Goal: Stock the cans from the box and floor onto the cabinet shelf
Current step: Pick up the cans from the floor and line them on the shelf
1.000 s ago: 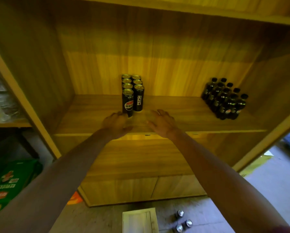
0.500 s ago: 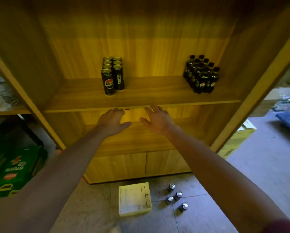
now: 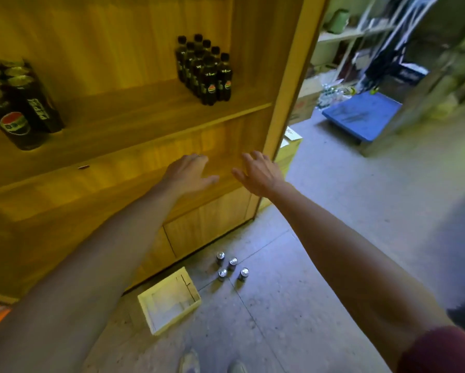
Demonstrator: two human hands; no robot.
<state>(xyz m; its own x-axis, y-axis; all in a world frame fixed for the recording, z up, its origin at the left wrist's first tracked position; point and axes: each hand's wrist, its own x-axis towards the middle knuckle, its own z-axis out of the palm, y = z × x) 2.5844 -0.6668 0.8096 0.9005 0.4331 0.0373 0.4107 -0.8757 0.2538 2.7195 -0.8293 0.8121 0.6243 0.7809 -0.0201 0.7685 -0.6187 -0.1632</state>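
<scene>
Several black Pepsi cans (image 3: pixel 16 103) stand in two rows on the wooden cabinet shelf (image 3: pixel 134 122) at the left. Several more cans (image 3: pixel 231 266) stand upright on the concrete floor in front of the cabinet base. Beside them lies a pale, shallow box (image 3: pixel 169 302), open and with nothing visible inside. My left hand (image 3: pixel 189 172) and my right hand (image 3: pixel 258 172) hover side by side below the shelf edge, fingers spread, holding nothing, well above the floor cans.
A pack of small dark bottles (image 3: pixel 204 68) stands on the shelf's right part. The cabinet's side panel (image 3: pixel 288 98) rises at the right. A blue cart (image 3: pixel 360 117), cartons and metal racks stand beyond it. My shoes (image 3: pixel 212 364) are at the bottom edge.
Both hands have drawn back from the cans on the shelf and dropped below the shelf edge. My view has swung right and down, bringing the floor cans and box into fuller sight.
</scene>
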